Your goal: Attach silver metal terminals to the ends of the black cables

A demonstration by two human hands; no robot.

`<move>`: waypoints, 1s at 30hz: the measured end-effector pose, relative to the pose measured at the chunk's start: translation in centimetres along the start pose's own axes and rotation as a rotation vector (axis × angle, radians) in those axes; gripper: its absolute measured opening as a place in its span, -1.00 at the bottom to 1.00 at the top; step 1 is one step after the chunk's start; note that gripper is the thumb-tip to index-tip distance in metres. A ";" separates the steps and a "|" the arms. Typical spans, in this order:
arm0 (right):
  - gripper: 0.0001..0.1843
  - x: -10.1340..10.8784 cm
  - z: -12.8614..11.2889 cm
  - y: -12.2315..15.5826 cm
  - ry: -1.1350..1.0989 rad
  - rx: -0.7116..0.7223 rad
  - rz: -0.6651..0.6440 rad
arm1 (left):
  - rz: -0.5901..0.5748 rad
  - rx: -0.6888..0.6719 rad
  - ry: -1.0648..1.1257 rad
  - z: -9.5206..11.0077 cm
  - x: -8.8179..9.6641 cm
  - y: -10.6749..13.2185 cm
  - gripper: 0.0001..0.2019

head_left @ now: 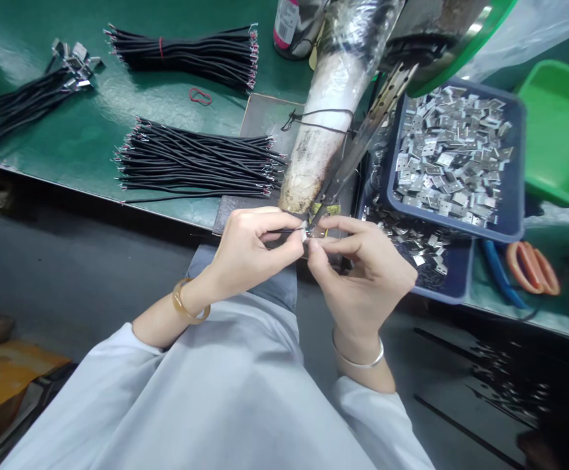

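Note:
Thumb and forefinger of my left hand (255, 251) are closed on a thin black cable (285, 230). A small whitish piece (304, 231) shows at their tips. My right hand (362, 264) is pinched just to the right of it, and what its fingertips hold is too small to make out. Both hands meet at the table edge, under the lower end of a white wrapped tube (308, 150) and a dark metal bar (345, 166). To the left lies a loose pile of black cables (196, 160) with bared ends.
A bound cable bundle (181, 55) and a red band (200, 96) lie at the back. Cables with metal brackets (76, 65) are at far left. A blue tray (519, 163) of brackets overlaps a lower tray (463, 287). Orange-handled pliers (532, 267) and a green bin (563, 130) stand right.

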State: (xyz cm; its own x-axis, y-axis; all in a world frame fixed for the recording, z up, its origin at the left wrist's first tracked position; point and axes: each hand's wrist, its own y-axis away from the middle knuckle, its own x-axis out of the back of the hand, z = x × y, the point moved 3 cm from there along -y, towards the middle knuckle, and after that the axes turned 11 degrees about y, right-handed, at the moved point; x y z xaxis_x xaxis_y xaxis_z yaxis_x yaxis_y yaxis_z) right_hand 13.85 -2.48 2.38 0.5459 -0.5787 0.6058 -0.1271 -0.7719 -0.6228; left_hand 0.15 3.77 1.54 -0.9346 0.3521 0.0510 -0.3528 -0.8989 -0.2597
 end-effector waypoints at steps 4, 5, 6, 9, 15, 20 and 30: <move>-0.77 0.0 0.0 0.4 0.028 0.038 -0.039 | -0.048 0.151 0.051 -0.4 0.2 0.2 -0.85; -0.77 -0.1 0.0 0.5 0.035 0.040 -0.047 | -0.053 0.189 0.064 -0.6 0.2 0.3 -0.85; -0.77 -0.1 0.1 0.6 0.040 0.041 -0.049 | -0.054 0.216 0.075 -0.7 0.2 0.4 -0.85; -0.78 -0.2 0.1 0.7 0.037 0.040 -0.032 | -0.032 0.230 0.101 -1.0 0.1 0.5 -0.85; -0.79 -0.1 0.0 0.4 0.017 0.003 -0.020 | 0.015 0.189 0.120 -0.8 -0.2 0.2 -0.85; -0.77 0.2 -0.1 0.2 0.018 0.039 0.002 | -0.006 0.155 0.159 -0.4 0.0 -0.2 -0.85; -0.77 0.1 -0.1 0.7 0.072 0.080 -0.043 | -0.057 0.272 0.250 -1.2 0.1 0.1 -0.83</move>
State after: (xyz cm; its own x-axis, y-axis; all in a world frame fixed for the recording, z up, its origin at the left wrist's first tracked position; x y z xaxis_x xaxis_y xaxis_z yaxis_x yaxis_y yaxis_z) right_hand 13.70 -3.10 2.09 0.4885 -0.5649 0.6650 -0.0367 -0.7748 -0.6312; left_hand 0.10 3.99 0.33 -0.8849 0.4262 -0.1879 -0.4346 -0.9006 0.0039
